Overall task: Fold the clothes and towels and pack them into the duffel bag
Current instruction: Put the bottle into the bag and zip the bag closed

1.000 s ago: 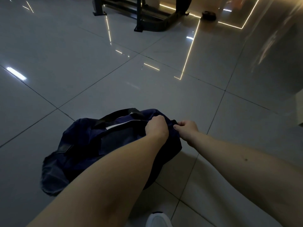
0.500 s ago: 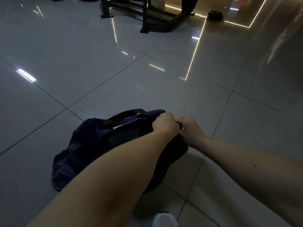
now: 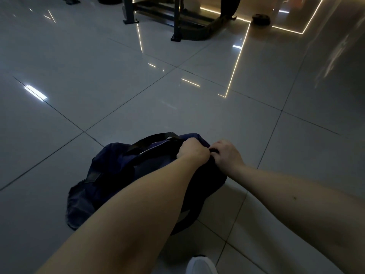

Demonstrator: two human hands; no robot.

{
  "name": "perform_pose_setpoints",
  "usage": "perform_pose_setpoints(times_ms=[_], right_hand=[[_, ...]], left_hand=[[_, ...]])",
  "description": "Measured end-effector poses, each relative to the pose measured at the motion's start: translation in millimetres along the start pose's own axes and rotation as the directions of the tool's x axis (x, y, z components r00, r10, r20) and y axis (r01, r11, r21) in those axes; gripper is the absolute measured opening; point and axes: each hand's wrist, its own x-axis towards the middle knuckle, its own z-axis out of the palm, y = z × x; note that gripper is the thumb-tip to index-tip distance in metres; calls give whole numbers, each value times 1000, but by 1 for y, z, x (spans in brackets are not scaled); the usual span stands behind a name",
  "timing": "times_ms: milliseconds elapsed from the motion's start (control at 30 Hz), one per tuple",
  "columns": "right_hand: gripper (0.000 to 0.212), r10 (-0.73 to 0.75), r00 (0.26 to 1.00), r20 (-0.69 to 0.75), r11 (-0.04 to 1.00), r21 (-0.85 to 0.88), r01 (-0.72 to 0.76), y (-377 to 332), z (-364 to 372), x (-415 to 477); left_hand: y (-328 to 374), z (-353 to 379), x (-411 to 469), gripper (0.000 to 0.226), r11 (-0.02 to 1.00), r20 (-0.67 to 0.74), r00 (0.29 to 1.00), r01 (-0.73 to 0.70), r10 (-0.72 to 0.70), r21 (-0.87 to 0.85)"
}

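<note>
Risk noted: the duffel bag (image 3: 110,175), slumped on the tiled floor (image 3: 138,95) at the person's feet, could slide or jam its opening because the left hand (image 3: 192,150), curled tight on its top edge, and the right hand (image 3: 227,155), pinching its end fabric, pull from 1 corner; bag is navy, limp, creased.

Open glossy grey tiled floor (image 3: 138,91) spreads left, far and right of the slumped dark navy fabric duffel bag (image 3: 110,175) in the near middle. The left hand (image 3: 192,150) and right hand (image 3: 227,153) crowd its right end. Black metal frame legs (image 3: 176,26) and a dark round disc (image 3: 261,19) stand far off. A white shoe toe (image 3: 201,265) sits nearest.
</note>
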Motion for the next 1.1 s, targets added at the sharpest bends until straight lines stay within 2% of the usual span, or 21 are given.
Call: perform_pose_setpoints(times_ms=[67, 167, 267, 367, 467, 600, 833, 967, 1100], right_hand=[[21, 80, 997, 15, 997, 6, -80, 15, -5, 0], [20, 149, 986, 70, 988, -57, -145, 31, -10, -2], [28, -7, 1000, -17, 980, -198, 3, 16, -8, -1], [43, -210, 976, -63, 957, -219, 192, -8, -3, -5], [35, -323, 946, -33, 920, -245, 306, -15, 6, -9], [11, -328, 944, -33, 907, -289, 305, -13, 7, -3], [14, -195, 979, 51, 918, -343, 201, -24, -3, -3], [35, -355, 935, 15, 924, -150, 353, -66, 5, -7], [27, -436, 896, 86, 881, -160, 444, -101, 18, -3]], left_hand=[[-8, -7, 1, 14, 1000, -13, 999, 30, -30, -3], [-16, -15, 1, 29, 998, -45, 999, 2, 1, 66], [-14, -18, -3, 15, 988, -95, 994, -46, 60, 146], [-14, -18, -7, 11, 977, -141, 985, -73, 103, 200], [-17, -16, -8, 15, 970, -161, 979, -87, 126, 229], [-21, -15, -12, 12, 967, -151, 978, -104, 142, 233], [-48, -46, -15, 1, 979, -160, 985, -30, 63, 201], [-69, -69, -10, 17, 993, -111, 993, -17, 30, 116], [-76, -85, -7, 21, 998, 31, 999, -24, 22, 61]])
